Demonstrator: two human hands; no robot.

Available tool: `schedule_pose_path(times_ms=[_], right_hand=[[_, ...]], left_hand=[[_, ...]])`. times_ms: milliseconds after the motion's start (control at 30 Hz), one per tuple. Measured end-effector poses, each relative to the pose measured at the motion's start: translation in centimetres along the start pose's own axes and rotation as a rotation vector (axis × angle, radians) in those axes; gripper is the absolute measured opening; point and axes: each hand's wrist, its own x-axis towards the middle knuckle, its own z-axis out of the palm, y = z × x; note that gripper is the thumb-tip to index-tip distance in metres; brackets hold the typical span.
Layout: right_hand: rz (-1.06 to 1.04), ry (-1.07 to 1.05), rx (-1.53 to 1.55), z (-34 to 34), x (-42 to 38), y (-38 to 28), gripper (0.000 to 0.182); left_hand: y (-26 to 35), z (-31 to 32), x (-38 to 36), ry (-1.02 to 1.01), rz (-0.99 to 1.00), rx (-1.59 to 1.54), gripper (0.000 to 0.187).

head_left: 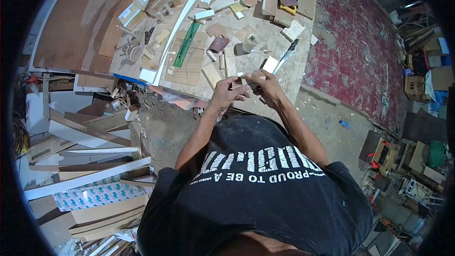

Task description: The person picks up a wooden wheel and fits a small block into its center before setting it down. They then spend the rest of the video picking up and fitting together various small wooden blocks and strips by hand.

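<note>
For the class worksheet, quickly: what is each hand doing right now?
Left hand: fingers closed on a small wooden piece.
Right hand: fingers closed on the same wooden piece.

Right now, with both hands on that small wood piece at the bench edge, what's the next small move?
Probably draw the wood piece back over the bench. The left hand and right hand pinch it right at the edge, above scrap-strewn ground, so a slip would likely lose it.
</note>
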Motion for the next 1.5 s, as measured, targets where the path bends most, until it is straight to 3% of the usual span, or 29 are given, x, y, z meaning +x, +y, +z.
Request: schedule_pose_path(times_ms=[233,400,633,833,900,933,1033,1100,1500], right_hand=[[-0.024,-0.026,0.053,0.3,0.1,0.6,0.031],[0.007,-0.013,0.041,-0.2,0.3,0.5,0.024],[-0.028,0.013,0.082,-0.5,0.3,-0.1,0.030],[-0.010,0.014,-0.092,-0.7,0.2,-0.8,0.028],[0.029,-0.117,0.185,-1.4,0.3,-0.7,0.030],[0.030,-0.119,0.184,-1.7,0.3,-0.6,0.030],[-0.110,-0.205,0.168,-2.2,0.0,-0.7,0.037],[-0.275,-0.273,-0.149,-2.3,-0.1,-0.8,0.044],[-0.319,-0.199,-0.207,-2.3,0.6,0.3,0.045]], left_hand=[[0.3,0.2,0.3,-0.014,0.000,0.112,0.034],[-0.1,0.1,0.3,-0.009,-0.039,-0.124,0.039],[0.1,0.4,0.5,-0.003,-0.039,-0.150,0.036],[0.3,0.6,0.8,0.077,-0.002,-0.115,0.031],[0.5,0.2,0.8,0.069,0.002,-0.180,0.030],[0.7,0.1,0.7,0.071,0.002,-0.180,0.030],[0.8,-0.2,0.8,0.107,-0.010,-0.162,0.036],[0.6,-0.4,0.9,0.138,-0.030,-0.192,0.037],[1.1,0.0,1.1,0.143,-0.044,-0.130,0.040]])
